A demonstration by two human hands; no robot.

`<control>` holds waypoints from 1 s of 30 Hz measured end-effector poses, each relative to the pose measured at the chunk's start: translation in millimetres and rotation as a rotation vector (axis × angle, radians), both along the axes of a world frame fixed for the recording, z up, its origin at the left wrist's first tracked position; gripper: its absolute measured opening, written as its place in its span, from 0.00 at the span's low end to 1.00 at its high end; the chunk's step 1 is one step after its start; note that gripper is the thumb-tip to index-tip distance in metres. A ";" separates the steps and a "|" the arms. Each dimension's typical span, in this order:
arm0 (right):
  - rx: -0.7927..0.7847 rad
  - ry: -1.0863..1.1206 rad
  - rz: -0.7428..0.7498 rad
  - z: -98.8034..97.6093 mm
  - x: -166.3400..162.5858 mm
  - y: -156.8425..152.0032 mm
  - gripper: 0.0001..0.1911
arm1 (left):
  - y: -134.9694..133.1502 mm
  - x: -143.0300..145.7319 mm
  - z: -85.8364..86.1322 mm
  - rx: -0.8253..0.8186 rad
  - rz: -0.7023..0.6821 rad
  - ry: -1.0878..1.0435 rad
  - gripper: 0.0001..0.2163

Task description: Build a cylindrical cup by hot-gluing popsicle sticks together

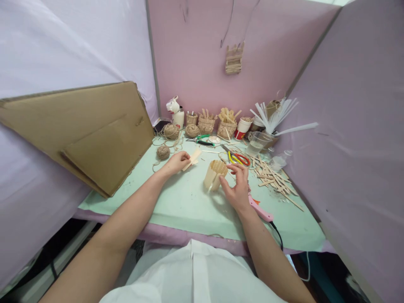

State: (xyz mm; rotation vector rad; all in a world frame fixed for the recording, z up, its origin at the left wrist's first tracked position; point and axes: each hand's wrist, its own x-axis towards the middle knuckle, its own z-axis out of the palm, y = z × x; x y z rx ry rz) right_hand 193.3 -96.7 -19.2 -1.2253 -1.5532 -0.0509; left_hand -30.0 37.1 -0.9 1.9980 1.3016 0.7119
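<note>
White shirt point(189, 277) is seen closest, at bottom ctr. Behind it, pink & pale lilac cloth walls point(189, 63) are stretched round a table point(176, 206) covered w/ light green cloth. On the L side, a big sheet of cardboard point(104, 139) is stood at a slant. At back R, a bunch of white sticks point(274, 122) is fanned out; nearer, a pile of flat wood sticks point(273, 176) is scattered. R hand point(238, 187) is held at the R side of a pale wood cup point(208, 179), thumb & fingers curved and spread apart; can't tell if the cup is gripped. Cup is placed b/w both hands, approx mid-table, open-topped & a bit tilted; can't tell if its base is fully set down. L hand point(177, 162) is kept well apart from the cup, w/ thumb & fingertips pinching thin wood strips point(196, 155). Pink glue gun point(260, 209) is laid just beside R wrist. Stick-filled baskets point(226, 129) are lined up by the back wall. Green-handled pliers point(205, 142) are left in front of these, & a small twine ball point(163, 152) is placed near L hand.
</note>
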 end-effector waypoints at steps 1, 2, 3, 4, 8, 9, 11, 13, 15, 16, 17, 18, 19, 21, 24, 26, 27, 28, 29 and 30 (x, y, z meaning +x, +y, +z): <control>0.000 0.001 -0.001 0.0 0.1 0.0 0.19 | 0.2 -0.2 -0.2 -0.032 0.008 -0.043 0.10; -0.001 0.003 -0.003 0.0 0.2 -0.1 0.19 | 0.4 -0.6 -0.4 -0.054 0.015 -0.076 0.12; -0.002 0.003 -0.004 0.0 0.3 -0.2 0.19 | 0.7 -0.9 -0.7 -0.067 0.019 -0.101 0.14; -0.001 0.004 -0.005 0.1 0.3 -0.3 0.19 | 1.0 -1.2 -1.0 -0.074 0.024 -0.120 0.15; -0.006 0.005 -0.006 0.5 0.2 -0.8 0.18 | 3.4 -1.9 -2.2 -0.076 0.044 -0.128 0.14; -0.006 0.006 -0.006 0.6 0.1 -0.9 0.18 | 4.1 -2.1 -2.5 -0.070 0.047 -0.112 0.13; -0.005 0.008 -0.004 0.6 0.0 -1.0 0.18 | 5.5 -2.7 -2.8 -0.039 0.059 -0.067 0.09; -0.004 0.010 -0.003 0.6 0.1 -1.0 0.18 | 6.4 -3.5 -2.7 0.015 0.085 -0.015 0.08; -0.003 0.013 -0.006 0.6 0.1 -0.9 0.18 | 6.3 -4.4 -2.3 0.049 0.104 0.035 0.10; -0.003 0.014 -0.008 0.7 0.1 -0.8 0.18 | 5.8 -4.7 -1.8 0.062 0.108 0.061 0.10; -0.003 0.016 -0.012 0.8 0.1 -0.8 0.18 | 4.9 -4.9 -1.2 0.082 0.107 0.087 0.10; -0.003 0.017 -0.015 1.1 0.0 -0.9 0.18 | 3.6 -5.0 -0.2 0.115 0.109 0.115 0.10; -0.002 0.017 -0.016 1.6 -0.2 -1.1 0.17 | 1.9 -4.8 1.4 0.160 0.114 0.145 0.10; 0.010 0.019 -0.021 3.0 -0.7 -1.8 0.17 | -2.1 -3.5 7.5 0.257 0.124 0.212 0.10; 0.062 0.038 -0.038 5.9 -1.7 -3.7 0.15 | -5.8 2.8 26.5 0.315 0.052 0.337 0.13; 0.106 0.056 -0.048 7.9 -2.3 -5.2 0.13 | -1.7 11.0 44.8 0.314 -0.049 0.446 0.14; 0.127 0.064 -0.052 8.9 -2.6 -5.9 0.13 | 3.4 16.5 54.4 0.309 -0.099 0.505 0.14; 0.141 0.069 -0.054 9.8 -2.8 -6.5 0.12 | 10.7 23.0 63.3 0.297 -0.145 0.556 0.13; 0.147 0.072 -0.056 10.6 -2.9 -6.9 0.12 | 19.7 30.5 71.0 0.280 -0.177 0.589 0.12; 0.148 0.074 -0.058 11.3 -3.0 -7.2 0.11 | 29.9 38.9 76.6 0.251 -0.212 0.612 0.11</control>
